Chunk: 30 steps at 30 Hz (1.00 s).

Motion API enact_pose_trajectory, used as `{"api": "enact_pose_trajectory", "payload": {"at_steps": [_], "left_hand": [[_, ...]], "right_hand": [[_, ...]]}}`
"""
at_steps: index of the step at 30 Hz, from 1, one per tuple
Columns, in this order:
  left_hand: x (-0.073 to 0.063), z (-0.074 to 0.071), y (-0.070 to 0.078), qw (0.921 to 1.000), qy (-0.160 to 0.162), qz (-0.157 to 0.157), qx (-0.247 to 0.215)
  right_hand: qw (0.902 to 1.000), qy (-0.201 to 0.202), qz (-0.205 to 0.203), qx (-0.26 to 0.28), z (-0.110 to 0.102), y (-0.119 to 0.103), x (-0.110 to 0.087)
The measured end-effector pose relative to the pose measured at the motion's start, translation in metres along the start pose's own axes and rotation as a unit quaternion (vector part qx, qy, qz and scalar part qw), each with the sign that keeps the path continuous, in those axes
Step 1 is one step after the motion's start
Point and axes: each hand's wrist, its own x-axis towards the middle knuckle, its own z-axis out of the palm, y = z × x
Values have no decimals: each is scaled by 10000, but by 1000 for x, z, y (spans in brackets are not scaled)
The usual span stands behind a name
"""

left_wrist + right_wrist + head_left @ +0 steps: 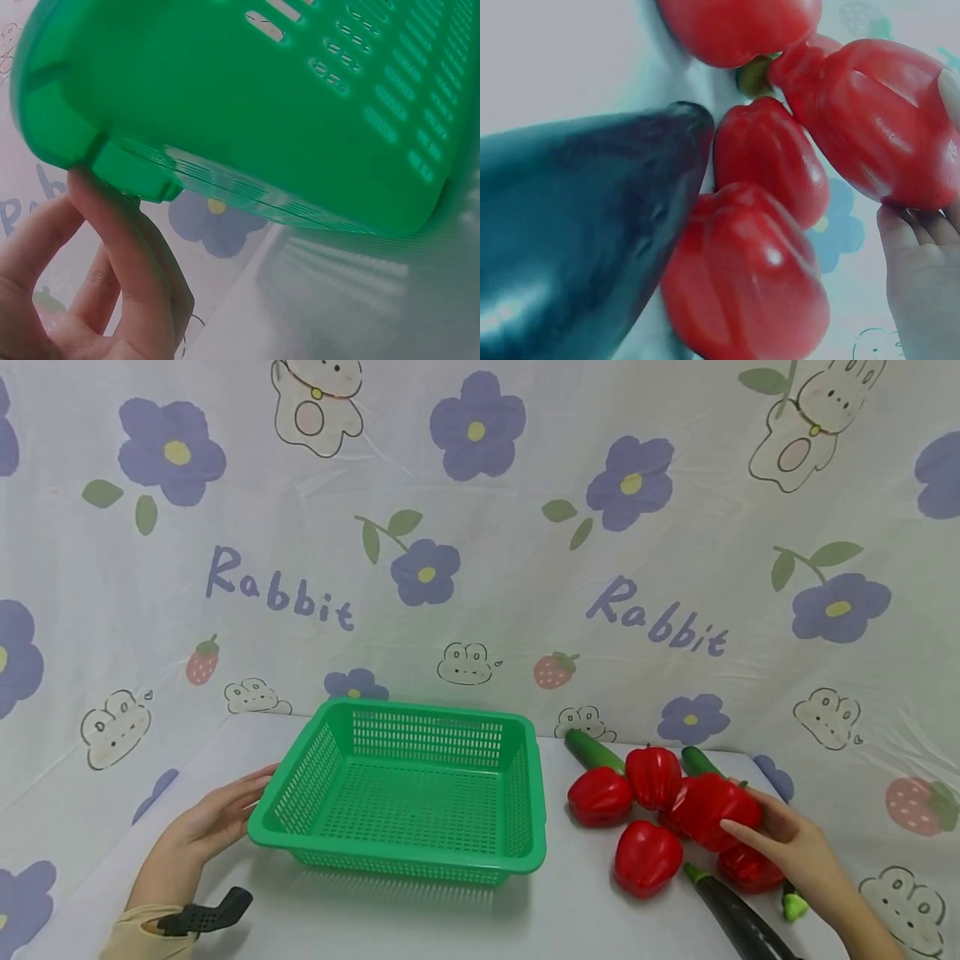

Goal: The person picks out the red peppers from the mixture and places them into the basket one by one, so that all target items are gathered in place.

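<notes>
A green plastic basket (408,858) with slotted walls stands upright on the white table, nothing inside it. My left hand (225,814) is at its left rim; close up in the left wrist view, the thumb and fingers (124,240) meet at the rim's edge. On the right, my right hand (791,835) grips a red bell pepper (716,810) above several others. The right wrist view shows fingers round the held bell pepper (885,120), beside more red peppers (746,277). A dark eggplant (738,914) lies in front of them.
Two green cucumbers (592,750) lie behind the peppers, the second (699,762) partly hidden. Another green stem end (793,906) pokes out below the right hand. A patterned cloth (480,527) hangs behind the table. A black band (206,917) circles the left wrist.
</notes>
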Motion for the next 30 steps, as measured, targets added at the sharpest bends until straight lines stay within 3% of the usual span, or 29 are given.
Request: {"api": "enact_pose_trajectory", "payload": {"at_steps": [4, 11, 19, 23, 26, 30], "left_hand": [[-2, -1, 1, 9997, 128, -122, 193], [-8, -2, 2, 9942, 364, -280, 968], [-7, 1, 5, 9966, 357, -141, 731], [-6, 0, 6, 9941, 547, -126, 931], [-4, 0, 7, 9905, 769, -187, 1126], [-4, 1, 11, 9794, 1079, -276, 1683]], "right_hand": [[10000, -16, -24, -9, 1, -4, 0], [10000, -30, -63, 38, 2, -10, 0], [9998, 5, -171, 36, 5, -19, -1], [9996, -37, -200, 197, 7, -24, -2], [9995, -28, -212, 244, 10, -26, -2], [9993, 35, -307, 204, 14, -28, -2]]}}
